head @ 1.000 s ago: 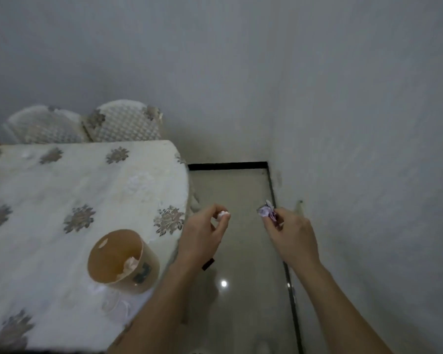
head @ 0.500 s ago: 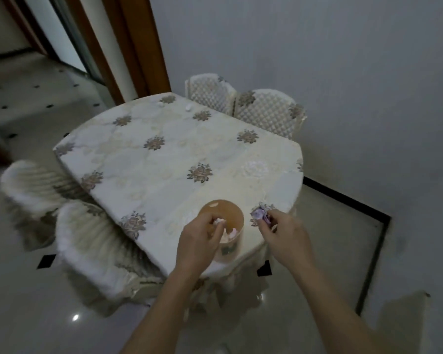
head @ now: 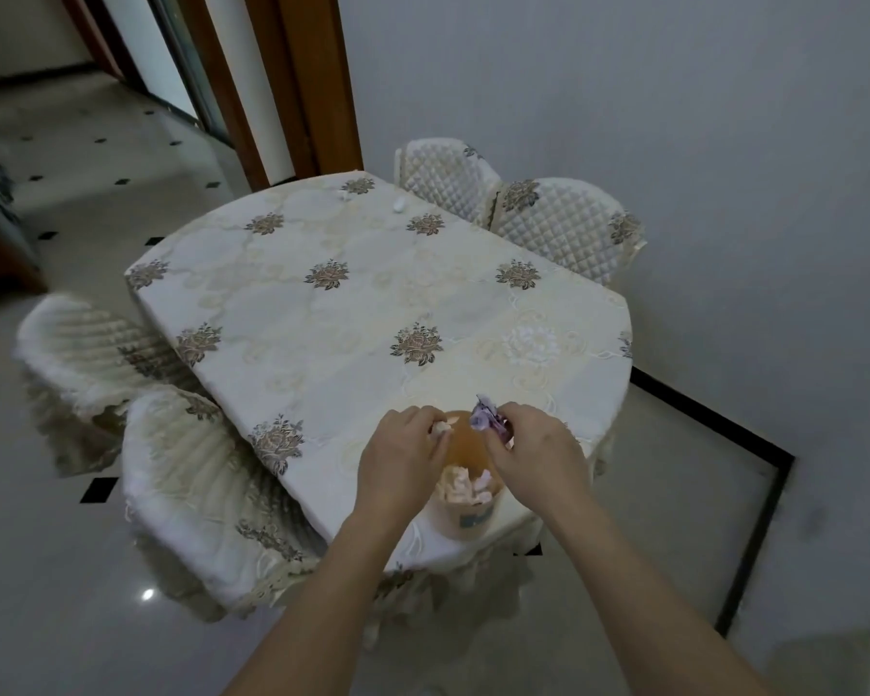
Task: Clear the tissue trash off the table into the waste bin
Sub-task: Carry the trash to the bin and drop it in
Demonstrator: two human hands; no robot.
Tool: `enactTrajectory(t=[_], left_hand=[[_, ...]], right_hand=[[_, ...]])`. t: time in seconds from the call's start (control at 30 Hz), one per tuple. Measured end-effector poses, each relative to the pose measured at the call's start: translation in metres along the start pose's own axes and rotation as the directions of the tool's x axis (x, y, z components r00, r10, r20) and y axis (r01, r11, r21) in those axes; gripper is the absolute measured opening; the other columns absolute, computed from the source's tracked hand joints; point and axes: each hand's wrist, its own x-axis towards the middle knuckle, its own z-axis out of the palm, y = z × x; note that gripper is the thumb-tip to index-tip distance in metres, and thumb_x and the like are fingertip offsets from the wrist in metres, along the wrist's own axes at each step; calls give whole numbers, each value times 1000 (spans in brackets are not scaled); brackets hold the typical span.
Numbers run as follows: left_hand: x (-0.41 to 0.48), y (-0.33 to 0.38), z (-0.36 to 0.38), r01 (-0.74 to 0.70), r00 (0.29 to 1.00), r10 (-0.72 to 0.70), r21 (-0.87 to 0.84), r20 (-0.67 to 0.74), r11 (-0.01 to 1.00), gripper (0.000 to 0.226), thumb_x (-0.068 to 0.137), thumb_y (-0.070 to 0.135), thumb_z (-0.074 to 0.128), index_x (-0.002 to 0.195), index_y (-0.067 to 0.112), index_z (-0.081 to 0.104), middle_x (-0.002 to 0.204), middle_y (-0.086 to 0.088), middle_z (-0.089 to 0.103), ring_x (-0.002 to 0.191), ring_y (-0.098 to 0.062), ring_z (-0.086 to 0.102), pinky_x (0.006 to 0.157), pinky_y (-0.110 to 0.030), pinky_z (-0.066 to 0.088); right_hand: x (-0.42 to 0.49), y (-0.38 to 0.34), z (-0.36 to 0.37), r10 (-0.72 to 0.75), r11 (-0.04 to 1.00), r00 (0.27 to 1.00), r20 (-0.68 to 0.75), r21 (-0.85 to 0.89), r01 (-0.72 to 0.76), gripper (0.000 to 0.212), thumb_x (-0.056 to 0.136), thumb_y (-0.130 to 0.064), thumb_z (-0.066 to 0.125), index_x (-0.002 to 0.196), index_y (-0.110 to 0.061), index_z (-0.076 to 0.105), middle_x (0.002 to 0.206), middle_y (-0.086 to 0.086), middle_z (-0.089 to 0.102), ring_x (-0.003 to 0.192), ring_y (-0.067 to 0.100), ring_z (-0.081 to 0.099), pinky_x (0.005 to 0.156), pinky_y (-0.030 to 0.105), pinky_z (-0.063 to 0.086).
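A small tan waste bin (head: 468, 519) stands at the near edge of the table (head: 322, 324), with crumpled tissues (head: 460, 489) inside. My left hand (head: 403, 459) hovers over the bin's left rim, pinching a small white tissue wad (head: 442, 428). My right hand (head: 533, 454) is over the right rim, gripping a crumpled purple-white wrapper (head: 483, 416). Two small white tissue bits (head: 399, 205) lie at the table's far edge.
The table wears a cream cloth with brown flower prints. Quilted chairs stand at the far right (head: 563, 228) and fluffy-covered chairs at the left (head: 192, 469). A grey wall runs along the right, a wooden door frame (head: 297, 82) is behind.
The view swung left from the wall corner to the whole table. Both hands moved from beside the table to above the bin, still holding their scraps.
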Motion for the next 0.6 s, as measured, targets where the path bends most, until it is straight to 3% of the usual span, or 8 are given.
enactTrajectory(t=[0.07,0.17,0.27,0.43,0.6], left_hand=[[4,-1,10,-23,999,20,67,43,997,22,92,34,61,112,25,66,100,4,68,96,-21,56,74,-33,48],[5,-6,21,-25,975,-13,168,221,985,49,89,47,61,135,37,48,128,5,59,118,-23,50,90,-35,45],[2,-13,23,-27,969,-27,216,245,976,57,91,50,56,143,37,36,143,8,49,132,-19,42,101,-36,39],[1,-19,19,-82,983,29,290,181,953,55,91,55,50,142,34,42,143,7,52,133,-18,43,104,-38,37],[11,-14,4,-114,990,79,334,119,936,54,86,53,57,133,26,55,130,2,63,122,-22,55,94,-42,46]], right_hand=[[4,0,3,-7,999,999,51,-51,10,24,96,-44,49,93,-23,58,88,-1,61,84,23,58,61,33,39],[6,4,8,10,993,982,187,-116,12,41,90,-45,56,124,-21,55,114,2,58,108,25,54,82,39,48],[6,10,13,12,986,980,198,-163,21,56,85,-50,59,132,-21,50,125,3,54,117,26,50,91,41,46],[5,12,15,-27,975,985,173,-211,64,56,85,-53,54,133,-25,49,127,0,54,119,23,49,92,42,46],[12,5,4,-120,961,988,101,-239,141,52,85,-46,58,132,-21,55,125,3,59,116,24,53,91,41,45]])
